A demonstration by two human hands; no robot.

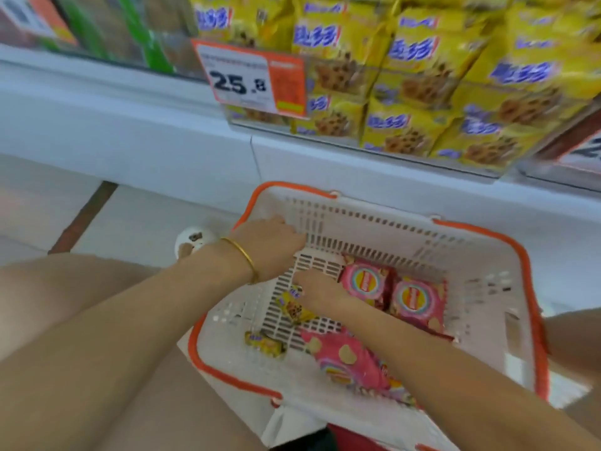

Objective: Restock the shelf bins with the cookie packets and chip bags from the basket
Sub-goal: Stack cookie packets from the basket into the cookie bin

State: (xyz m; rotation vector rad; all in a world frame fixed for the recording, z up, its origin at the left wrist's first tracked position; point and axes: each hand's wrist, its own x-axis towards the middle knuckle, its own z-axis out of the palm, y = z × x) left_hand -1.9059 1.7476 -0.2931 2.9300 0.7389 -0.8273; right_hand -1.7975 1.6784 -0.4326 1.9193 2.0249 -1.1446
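Right hand (320, 289): fingers (300, 278) flat beside chips (366, 284).

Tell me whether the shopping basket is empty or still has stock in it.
Not empty. The basket holds at least three pink chip bags and two small yellow cookie packets on its floor.

In front of me runs a white shelf base (130, 125), an orange price tag (250, 79) reading 25.8 above it. Under me, pale floor (136, 216) crossed by a dark strip (84, 216).
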